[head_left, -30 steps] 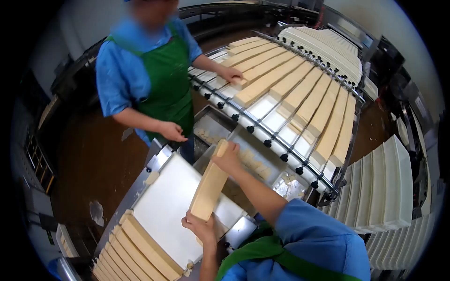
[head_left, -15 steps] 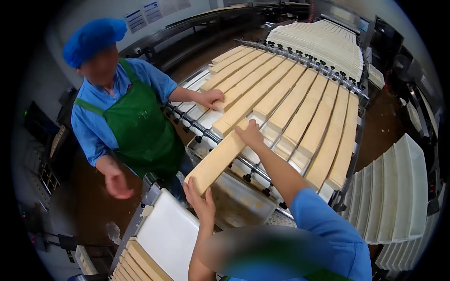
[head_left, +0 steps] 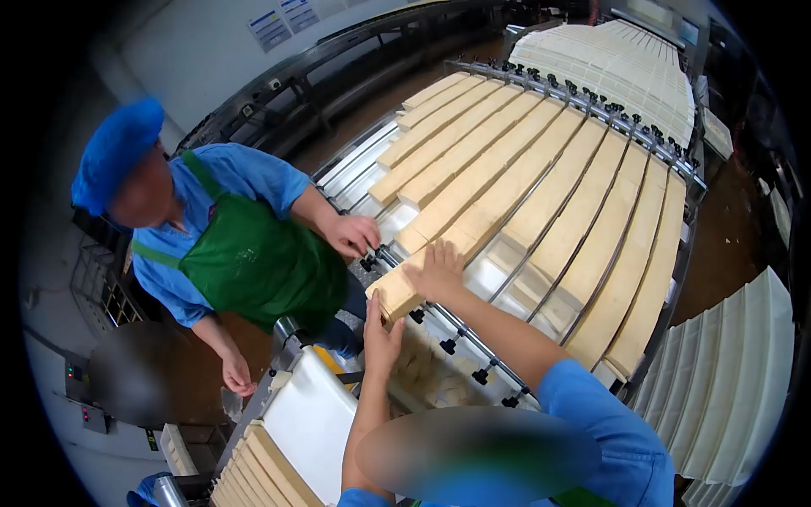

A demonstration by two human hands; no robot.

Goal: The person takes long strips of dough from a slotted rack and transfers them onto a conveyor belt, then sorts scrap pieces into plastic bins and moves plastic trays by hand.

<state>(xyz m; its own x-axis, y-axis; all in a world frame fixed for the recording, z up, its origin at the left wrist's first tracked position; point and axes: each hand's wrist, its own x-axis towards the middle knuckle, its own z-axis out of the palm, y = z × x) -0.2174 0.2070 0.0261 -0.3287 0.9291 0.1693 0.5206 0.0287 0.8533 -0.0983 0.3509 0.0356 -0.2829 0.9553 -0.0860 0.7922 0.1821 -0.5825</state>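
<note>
A long pale-yellow block lies at the near edge of a slatted conveyor, in line with another long block beyond it. Its near end overhangs the metal edge bar. My left hand cups that near end, with thumb and fingers against it. Flat on top of the block rests my right hand, its fingers stretched out and spread. The conveyor carries several similar blocks in parallel lanes split by thin metal rods.
A co-worker in a green apron stands to the left, one hand near the edge bar. At lower left, a white belt bears several cut strips. White ribbed trays stand at right. A bin sits below the edge.
The block has moved away from me onto the conveyor, into line with the one beyond. My right hand has flattened on top. The co-worker's hand has drawn back from the blocks.
</note>
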